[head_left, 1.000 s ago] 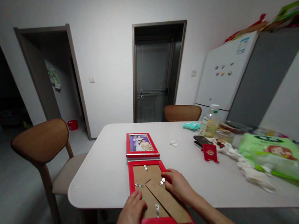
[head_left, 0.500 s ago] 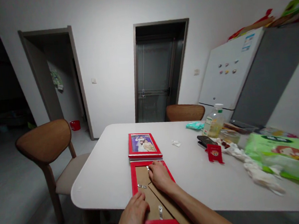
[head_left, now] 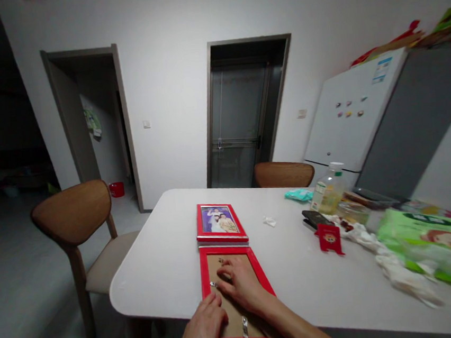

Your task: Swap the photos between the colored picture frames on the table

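A red picture frame (head_left: 204,269) lies face down at the table's near edge, its brown backing board (head_left: 232,311) up. Small metal clips (head_left: 245,326) sit along the board's edges. My left hand (head_left: 203,325) grips the frame's near left side, fingers over the rim. Over the board is my right hand (head_left: 243,287), fingers bent and apart from the thumb, whose tip touches the left clip. My right wrist and forearm cover part of the board. Just beyond, a second red frame (head_left: 242,231) lies face up, showing a photo of people, seemingly stacked on another.
A crumpled tissue (head_left: 269,221) lies right of the frames. Farther right are a red card-like stand (head_left: 330,238), a black object (head_left: 316,217), a bottle (head_left: 327,191), a clear container (head_left: 353,212) and a green tissue pack (head_left: 427,234). Wooden chairs (head_left: 74,213) stand at the left and far side.
My right hand has moved from the top clip toward me to the left clip, its fingers now bent. My left hand stays on the frame. The view has shifted slightly.
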Demonstrator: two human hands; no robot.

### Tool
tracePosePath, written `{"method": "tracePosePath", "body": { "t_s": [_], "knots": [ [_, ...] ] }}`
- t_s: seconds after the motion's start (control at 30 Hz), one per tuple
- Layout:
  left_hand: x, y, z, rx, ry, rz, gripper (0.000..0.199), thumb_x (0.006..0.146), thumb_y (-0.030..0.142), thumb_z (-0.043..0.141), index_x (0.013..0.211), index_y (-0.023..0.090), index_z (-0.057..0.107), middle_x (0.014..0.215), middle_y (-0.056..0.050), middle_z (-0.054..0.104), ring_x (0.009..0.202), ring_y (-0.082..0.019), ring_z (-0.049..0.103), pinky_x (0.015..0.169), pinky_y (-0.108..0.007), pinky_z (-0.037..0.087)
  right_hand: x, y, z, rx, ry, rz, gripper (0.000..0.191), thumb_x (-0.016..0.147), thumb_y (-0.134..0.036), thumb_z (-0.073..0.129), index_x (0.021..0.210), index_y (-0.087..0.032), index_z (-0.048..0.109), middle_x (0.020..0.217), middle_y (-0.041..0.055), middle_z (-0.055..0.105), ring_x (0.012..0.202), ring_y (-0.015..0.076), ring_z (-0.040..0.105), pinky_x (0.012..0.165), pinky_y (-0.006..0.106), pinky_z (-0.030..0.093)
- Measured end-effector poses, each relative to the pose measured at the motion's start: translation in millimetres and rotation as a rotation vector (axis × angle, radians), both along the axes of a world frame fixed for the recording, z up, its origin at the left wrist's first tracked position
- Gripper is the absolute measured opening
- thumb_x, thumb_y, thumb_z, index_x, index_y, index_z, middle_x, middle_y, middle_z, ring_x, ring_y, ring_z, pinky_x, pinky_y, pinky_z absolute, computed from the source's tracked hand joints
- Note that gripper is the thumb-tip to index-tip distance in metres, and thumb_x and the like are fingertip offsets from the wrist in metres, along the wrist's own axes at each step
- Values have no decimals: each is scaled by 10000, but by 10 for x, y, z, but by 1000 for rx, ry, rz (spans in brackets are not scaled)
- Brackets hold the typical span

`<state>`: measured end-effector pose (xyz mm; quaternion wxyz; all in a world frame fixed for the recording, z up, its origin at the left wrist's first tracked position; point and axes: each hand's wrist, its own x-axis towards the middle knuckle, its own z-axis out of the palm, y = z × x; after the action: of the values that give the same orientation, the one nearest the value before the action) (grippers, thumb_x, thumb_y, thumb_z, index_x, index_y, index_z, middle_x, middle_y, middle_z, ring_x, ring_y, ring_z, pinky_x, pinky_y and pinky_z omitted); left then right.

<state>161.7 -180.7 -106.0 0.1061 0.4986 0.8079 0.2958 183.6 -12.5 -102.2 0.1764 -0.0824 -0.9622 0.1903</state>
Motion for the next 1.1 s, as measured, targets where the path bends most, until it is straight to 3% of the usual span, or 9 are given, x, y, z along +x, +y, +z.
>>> {"method": "tracePosePath", "body": {
  "t_s": [0.2,0.33,0.43,0.57,0.67,0.83,0.97,1.1],
  "knots": [
    [21,19,79,-27,-32,5,546,460,258,720,969,148,555,1269,-151,400,1194,-306,297,989,-444,252,-108,-139,7,-52,20,-13,142,728,-238,497,724,-180,626,835,56,570,835,166,495,735,254,361],
    [-39,27,145,-38,-45,25,561,456,218,716,982,128,542,1276,-160,387,1197,-285,301,993,-400,256,-149,-102,22,-90,15,-15,176,737,-216,469,803,-165,624,906,81,577,920,185,487,811,285,355],
    [-88,11,166,-37,-72,38,502,449,224,720,917,135,560,1271,-147,401,1200,-267,301,990,-374,260,42,-1,96,-185,-13,69,271,726,-221,466,960,-173,594,1039,91,539,1010,186,457,879,304,335],
    [-101,-18,132,0,-106,38,477,461,220,714,905,149,556,1278,-136,393,1210,-256,284,986,-367,261,406,115,218,-275,-211,273,299,609,-171,553,895,-224,625,1174,49,451,1085,186,411,925,300,306],
    [-95,-25,97,18,-118,46,463,490,214,688,930,159,554,1288,-131,381,1211,-261,280,987,-398,250,527,101,229,-308,-244,311,276,584,-194,598,851,-249,642,1228,27,399,1149,195,341,958,320,262],
    [-95,-10,118,-12,-100,44,476,499,222,676,953,158,548,1283,-125,390,1214,-259,275,988,-397,248,481,-2,155,-264,-150,244,128,649,-236,563,735,-242,658,1152,25,462,1107,189,374,940,335,268],
    [-96,4,136,-68,-60,51,537,483,219,698,988,139,535,1273,-142,399,1211,-256,280,993,-382,249,469,-11,131,-250,-89,118,292,652,-286,553,927,-205,608,1146,67,459,1061,193,410,903,306,304],
    [-114,10,73,-48,-21,32,627,483,248,711,1057,104,503,1272,-179,386,1204,-284,285,989,-401,257,455,-5,83,-112,-66,-88,386,627,-319,557,993,-198,571,984,80,532,928,211,470,822,314,348]
  ]
}}
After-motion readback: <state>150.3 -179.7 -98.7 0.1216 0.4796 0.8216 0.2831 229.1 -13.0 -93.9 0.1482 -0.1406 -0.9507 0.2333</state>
